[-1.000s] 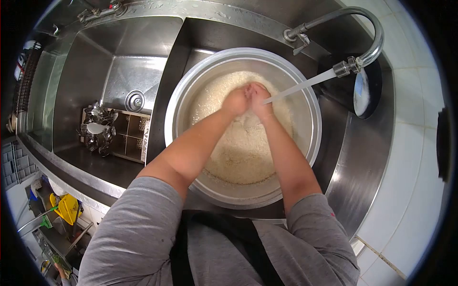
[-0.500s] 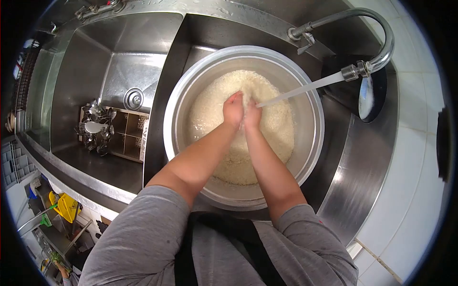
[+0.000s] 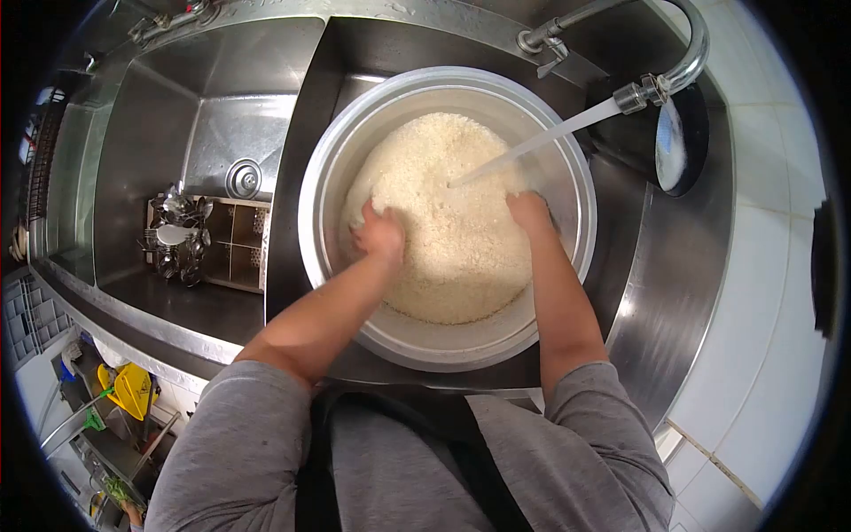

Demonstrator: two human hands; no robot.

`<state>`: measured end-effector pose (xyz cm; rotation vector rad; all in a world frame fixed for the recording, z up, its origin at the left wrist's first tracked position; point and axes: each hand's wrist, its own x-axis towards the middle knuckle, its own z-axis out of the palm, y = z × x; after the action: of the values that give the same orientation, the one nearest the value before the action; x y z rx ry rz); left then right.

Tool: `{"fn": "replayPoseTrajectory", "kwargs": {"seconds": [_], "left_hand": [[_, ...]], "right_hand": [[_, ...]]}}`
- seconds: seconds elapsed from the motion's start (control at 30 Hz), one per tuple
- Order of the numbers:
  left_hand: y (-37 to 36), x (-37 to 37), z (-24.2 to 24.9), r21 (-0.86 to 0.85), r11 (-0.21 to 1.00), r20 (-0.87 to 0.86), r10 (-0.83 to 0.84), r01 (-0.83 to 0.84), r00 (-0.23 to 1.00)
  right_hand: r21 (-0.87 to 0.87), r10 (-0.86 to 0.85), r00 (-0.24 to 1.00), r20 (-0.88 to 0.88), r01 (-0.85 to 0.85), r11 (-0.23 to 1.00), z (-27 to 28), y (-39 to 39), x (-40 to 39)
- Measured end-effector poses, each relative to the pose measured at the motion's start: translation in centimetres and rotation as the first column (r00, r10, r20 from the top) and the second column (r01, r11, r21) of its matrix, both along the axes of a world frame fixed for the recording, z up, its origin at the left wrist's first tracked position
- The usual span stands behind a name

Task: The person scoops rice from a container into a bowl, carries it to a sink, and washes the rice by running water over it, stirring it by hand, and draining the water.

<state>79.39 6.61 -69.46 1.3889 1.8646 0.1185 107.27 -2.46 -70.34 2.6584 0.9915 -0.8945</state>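
Note:
A large round metal pot [image 3: 316,197] stands in the right-hand sink basin, with a broad mound of pale rice [image 3: 452,253] in it. Inside the pot, my left hand [image 3: 381,234] lies at the left edge of the mound with its fingers apart, fingertips against the rice. My right hand [image 3: 529,211] reaches down at the mound's right edge; its fingertips are hidden. Between the hands, a stream of water [image 3: 541,137] runs from the curved faucet [image 3: 631,97] onto the rice.
In the left basin [image 3: 226,133] sits a divided cutlery rack [image 3: 238,253] with several spoons and forks [image 3: 177,235]. A black pan [image 3: 687,146] rests behind the faucet at right. A yellow bucket-like thing [image 3: 131,390] is at lower left, near another person's hand [image 3: 133,512].
My hands, together at the middle of the rice before, have parted to the left and right sides of the pot. The water now lands directly on the rice. The view has shifted slightly.

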Motion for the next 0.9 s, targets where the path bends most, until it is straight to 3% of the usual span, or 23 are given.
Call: {"fn": "replayPoseTrajectory", "kwargs": {"seconds": [0.07, 0.1, 0.13, 0.17, 0.2, 0.23, 0.27, 0.3, 0.33, 0.4, 0.43, 0.47, 0.5, 0.57, 0.6, 0.63, 0.67, 0.7, 0.73, 0.77, 0.8, 0.83, 0.9], "left_hand": [[-2.4, 0.5, -1.0, -0.248, 0.939, 0.152, 0.281, -0.239, 0.948], [-3.0, 1.1, 0.5, -0.247, 0.939, 0.153, 0.281, -0.238, 0.948], [-3.3, 1.9, 2.9, -0.407, 0.87, 0.301, 0.417, -0.28, 0.858], [-3.6, 2.6, 4.3, -0.563, 0.778, 0.409, 0.555, -0.278, 0.725], [-3.7, 3.3, 3.8, -0.562, 0.779, 0.409, 0.554, -0.278, 0.725], [-3.3, 4.1, 2.7, -0.621, 0.762, 0.551, 0.591, -0.184, 0.589], [-2.6, 4.9, 2.8, -0.656, 0.751, 0.661, 0.621, -0.078, 0.422], [-2.2, 5.7, 2.9, -0.651, 0.755, 0.665, 0.618, -0.081, 0.419], [-1.5, 6.6, 4.2, -0.58, 0.813, 0.686, 0.527, -0.06, 0.502], [-0.1, 7.9, 4.6, -0.505, 0.862, 0.691, 0.429, -0.037, 0.582], [0.8, 8.6, 4.0, -0.381, 0.923, 0.726, 0.267, 0.047, 0.633], [1.7, 9.1, 3.9, -0.254, 0.957, 0.739, 0.098, 0.141, 0.666], [2.6, 9.5, 3.8, -0.253, 0.957, 0.74, 0.1, 0.139, 0.665], [4.4, 9.8, 4.1, 0.022, 0.962, 0.493, -0.248, 0.273, 0.834], [5.2, 9.7, 3.9, 0.016, 0.963, 0.496, -0.242, 0.269, 0.834], [6.0, 9.4, 2.9, 0.136, 0.898, 0.376, -0.437, 0.418, 0.817], [6.4, 8.8, 2.0, 0.23, 0.792, 0.228, -0.608, 0.565, 0.76], [6.5, 7.7, 1.1, 0.227, 0.792, 0.23, -0.61, 0.568, 0.759], [6.5, 6.5, 0.2, 0.261, 0.752, 0.046, -0.637, 0.606, 0.77], [6.3, 5.4, -0.3, 0.284, 0.706, -0.14, -0.639, 0.649, 0.756], [6.0, 4.1, 0.2, 0.281, 0.702, -0.14, -0.644, 0.654, 0.752], [5.4, 2.7, 1.4, 0.158, 0.832, -0.042, -0.532, 0.532, 0.846], [2.9, 0.3, 1.8, -0.008, 0.978, 0.105, -0.207, 0.209, 0.973]], "right_hand": [[-0.103, -0.064, 0.993, -0.098, 0.054, 0.993, 0.4, -1.2, -1.7], [-0.004, -0.433, 0.776, -0.459, 0.486, 0.874, 2.0, -1.5, -4.5], [-0.081, -0.571, 0.321, -0.756, 0.819, 0.568, 2.8, -1.2, -6.6], [-0.154, -0.549, 0.204, -0.81, 0.831, 0.535, 1.5, -0.9, -7.3], [-0.228, -0.52, 0.083, -0.85, 0.831, 0.506, 0.2, -0.6, -8.1], [-0.227, -0.516, 0.083, -0.852, 0.831, 0.508, 0.4, 0.2, -9.3], [-0.232, -0.446, -0.037, -0.894, 0.89, 0.392, 0.6, 1.2, -10.5], [-0.252, -0.354, -0.147, -0.924, 0.929, 0.27, 1.1, 2.0, -11.3], [-0.251, -0.35, -0.146, -0.925, 0.928, 0.276, 1.0, 2.7, -11.4], [-0.229, -0.009, -0.229, -0.973, 0.973, 0.009, 0.3, 4.2, -11.3], [-0.233, -0.009, -0.233, -0.973, 0.973, 0.011, 0.1, 4.7, -10.9], [-0.206, 0.008, -0.205, -0.979, 0.978, -0.025, 0.0, 5.3, -10.4], [-0.175, 0.025, -0.174, -0.984, 0.983, -0.06, -0.1, 6.0, -9.8], [-0.034, -0.139, -0.05, -0.989, 0.993, -0.112, 0.9, 7.2, -9.0], [0.336, -0.294, 0.347, -0.89, 0.938, 0.09, 1.4, 7.5, -8.5], [0.609, -0.347, 0.694, -0.631, 0.72, 0.332, 1.9, 7.7, -8.1], [0.606, -0.351, 0.693, -0.629, 0.72, 0.336, 2.1, 7.7, -7.2], [0.708, -0.273, 0.911, -0.311, 0.413, 0.573, 2.6, 7.4, -5.9], [0.663, -0.106, 0.994, 0.034, 0.057, 0.747, 3.0, 6.7, -4.4], [0.66, -0.114, 0.993, 0.033, 0.064, 0.749, 2.7, 5.2, -2.9], [0.469, -0.023, 0.995, 0.1, -0.026, 0.883, 1.7, 3.4, -1.3], [0.249, 0.083, 0.986, 0.142, -0.116, 0.961, 0.6, 1.7, 0.0], [0.119, -0.006, 0.994, 0.108, -0.006, 0.993, -2.0, -2.2, 0.7]]}}
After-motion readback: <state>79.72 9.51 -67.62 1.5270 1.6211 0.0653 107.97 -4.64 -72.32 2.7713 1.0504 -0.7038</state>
